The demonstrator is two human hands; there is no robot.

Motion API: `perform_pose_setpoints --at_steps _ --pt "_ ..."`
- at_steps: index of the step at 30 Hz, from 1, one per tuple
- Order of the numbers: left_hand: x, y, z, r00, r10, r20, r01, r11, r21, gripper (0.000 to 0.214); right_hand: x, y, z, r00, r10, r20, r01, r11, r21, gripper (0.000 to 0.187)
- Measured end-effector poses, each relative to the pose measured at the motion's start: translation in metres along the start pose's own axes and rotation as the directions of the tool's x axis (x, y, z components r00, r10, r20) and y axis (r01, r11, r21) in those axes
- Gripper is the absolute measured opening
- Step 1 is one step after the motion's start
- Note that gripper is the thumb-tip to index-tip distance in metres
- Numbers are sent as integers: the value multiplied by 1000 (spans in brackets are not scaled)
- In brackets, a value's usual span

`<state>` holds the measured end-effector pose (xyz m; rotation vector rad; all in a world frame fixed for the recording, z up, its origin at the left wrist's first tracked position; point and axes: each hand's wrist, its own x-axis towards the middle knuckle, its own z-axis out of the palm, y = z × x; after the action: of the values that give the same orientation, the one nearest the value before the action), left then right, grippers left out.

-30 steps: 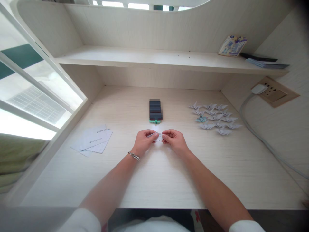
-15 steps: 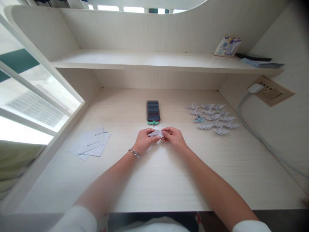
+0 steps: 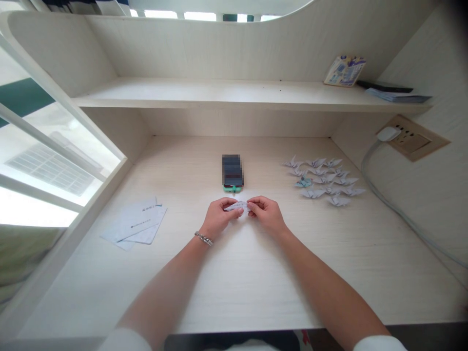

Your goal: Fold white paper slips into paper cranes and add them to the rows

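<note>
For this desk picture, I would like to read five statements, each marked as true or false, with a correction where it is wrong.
1. The left hand and the right hand hold the same small folded paper. True.
2. The silver-coloured bracelet is on the right arm. False: it is on the left arm.
3. One bluish bird lies among the whitish folded paper birds. True.
4. The loose paper sheets lie to the right of the dark device. False: they lie to its left.
5. A white plug is in the wall socket. True.
</note>
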<state>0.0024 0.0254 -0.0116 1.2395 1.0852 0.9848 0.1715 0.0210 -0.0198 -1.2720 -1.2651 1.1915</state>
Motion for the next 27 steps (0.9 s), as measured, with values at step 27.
perform_pose_setpoints --at_steps 27 --pt "-5 -2 -2 998 -26 63 31 996 -84 32 -5 -5 -7 981 66 182 -74 996 41 29"
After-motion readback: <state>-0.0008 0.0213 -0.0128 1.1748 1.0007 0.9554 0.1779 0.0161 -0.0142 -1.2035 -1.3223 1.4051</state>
